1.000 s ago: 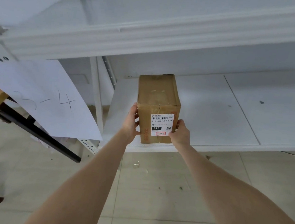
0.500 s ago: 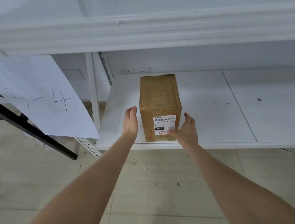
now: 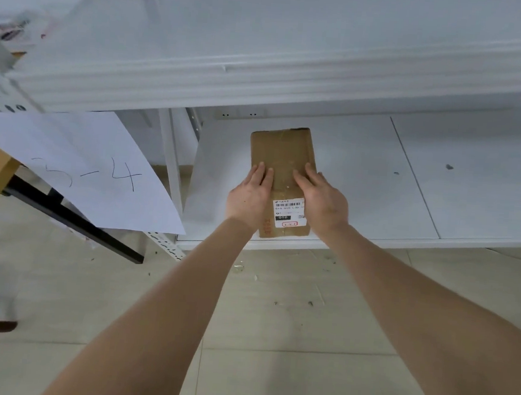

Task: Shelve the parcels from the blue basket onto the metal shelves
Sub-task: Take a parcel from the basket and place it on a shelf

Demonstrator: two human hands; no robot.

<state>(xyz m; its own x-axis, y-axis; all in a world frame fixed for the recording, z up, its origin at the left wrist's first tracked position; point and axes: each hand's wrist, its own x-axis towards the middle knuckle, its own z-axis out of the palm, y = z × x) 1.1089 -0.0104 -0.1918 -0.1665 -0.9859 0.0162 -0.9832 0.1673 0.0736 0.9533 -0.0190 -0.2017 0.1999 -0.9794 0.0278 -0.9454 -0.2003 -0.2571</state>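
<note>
A brown cardboard parcel (image 3: 282, 155) with a white barcode label stands on the lower white metal shelf (image 3: 363, 186), near its front edge and left end. My left hand (image 3: 248, 196) lies flat on the parcel's top left, fingers straight. My right hand (image 3: 321, 199) lies flat on its top right, fingers straight and pointing toward the back. Both hands cover the near part of the parcel's top. The blue basket is out of view.
An upper shelf beam (image 3: 261, 85) overhangs the parcel. A white paper sheet marked "3-4" (image 3: 77, 167) hangs at the left, beside a white upright post (image 3: 170, 159). A wooden table corner with a black rail (image 3: 73, 220) is at far left. Tiled floor lies below.
Both hands let go of the parcel's sides, opened beside it, then moved up onto its top. The parcel stays standing on the lower shelf.
</note>
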